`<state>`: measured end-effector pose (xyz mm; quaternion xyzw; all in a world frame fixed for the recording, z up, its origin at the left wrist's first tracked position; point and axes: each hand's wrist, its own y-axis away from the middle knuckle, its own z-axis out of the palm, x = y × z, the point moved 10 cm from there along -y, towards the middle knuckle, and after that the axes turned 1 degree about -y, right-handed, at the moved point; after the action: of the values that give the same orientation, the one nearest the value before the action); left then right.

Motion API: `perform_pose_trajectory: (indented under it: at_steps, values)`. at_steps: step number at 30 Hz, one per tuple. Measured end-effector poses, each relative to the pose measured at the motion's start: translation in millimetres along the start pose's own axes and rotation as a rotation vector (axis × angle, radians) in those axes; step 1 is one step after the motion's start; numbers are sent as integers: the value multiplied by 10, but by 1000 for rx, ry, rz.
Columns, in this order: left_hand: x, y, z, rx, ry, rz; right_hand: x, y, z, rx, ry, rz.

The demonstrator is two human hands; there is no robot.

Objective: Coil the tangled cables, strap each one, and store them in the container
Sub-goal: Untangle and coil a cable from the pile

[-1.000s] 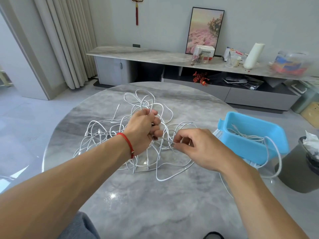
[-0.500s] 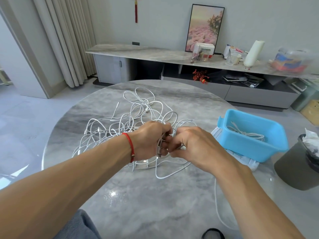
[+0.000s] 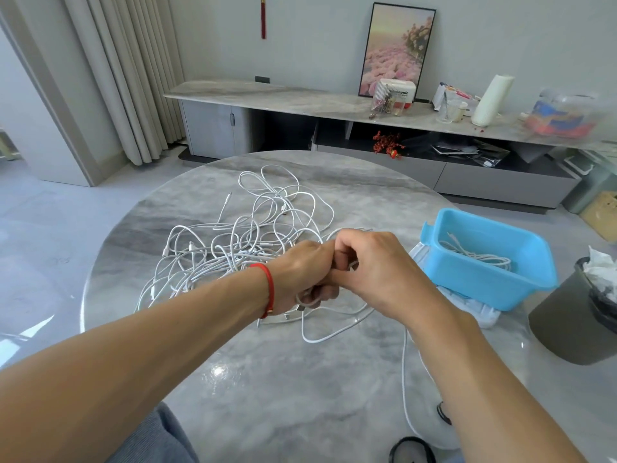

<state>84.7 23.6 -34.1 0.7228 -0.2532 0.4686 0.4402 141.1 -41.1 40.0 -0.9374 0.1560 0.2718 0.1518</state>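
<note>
A tangle of white cables (image 3: 253, 235) lies spread over the far half of the round marble table (image 3: 300, 379). My left hand (image 3: 300, 275), with a red string on its wrist, is closed around a white cable at the tangle's near edge. My right hand (image 3: 374, 272) presses against it, fingers pinched on the same cable. A loop of that cable (image 3: 334, 332) hangs below both hands, and a strand (image 3: 405, 379) trails toward me. The blue container (image 3: 534, 262) stands to the right with a white cable (image 3: 477, 255) inside.
White packets (image 3: 474, 305) lie under the blue container. A dark bin (image 3: 577, 315) with a liner stands off the table's right edge. A long low cabinet (image 3: 334, 105) with a framed picture and clutter runs along the back wall. Curtains hang at the left.
My hands have come together over the tangle's near edge and now touch. The cable that draped over the container's rim one second ago now lies off it.
</note>
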Motion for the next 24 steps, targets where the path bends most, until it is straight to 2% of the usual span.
perform_pose_trajectory:
  at_steps: [4,8,13,18,22,24]
  values:
    - [-46,-5,1,-73,87,-44,192,30,-107,1,-159,25]
    - [-71,20,-1,-143,156,-42,299,48,-293,63,-170,-6]
    - [-50,99,170,-286,222,-33,148,34,-256,45,-145,-91]
    - [-115,89,218,-285,212,-78,93,26,-203,55,-133,-112]
    - [-49,32,145,-231,158,1,209,36,-277,101,-157,-29]
    - [-15,26,122,-236,143,39,312,50,-311,89,-62,29]
